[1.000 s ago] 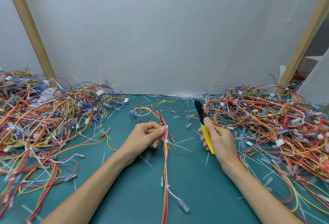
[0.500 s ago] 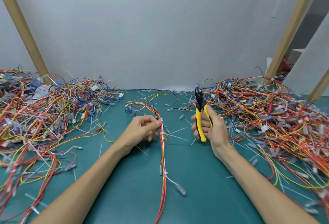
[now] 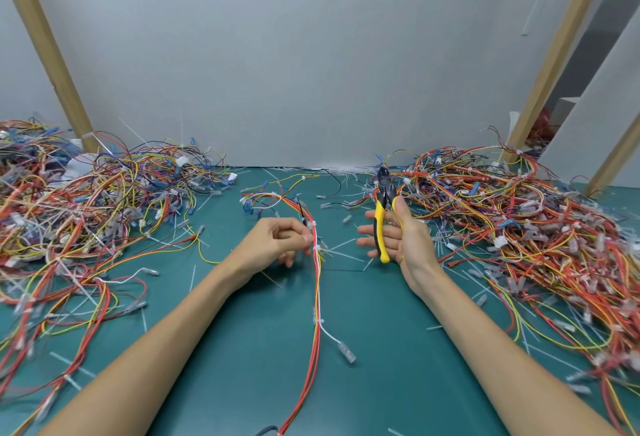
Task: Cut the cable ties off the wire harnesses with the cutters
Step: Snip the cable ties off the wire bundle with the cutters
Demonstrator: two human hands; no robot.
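A left hand pinches a wire harness lying 12-to-6 o'clock on a green mat, its white cable tie just below the fingertips, while at its 3 o'clock the right hand grips yellow cutters, nose towards 12

left hand: pinches harness | right hand: grips cutters, palm leftward
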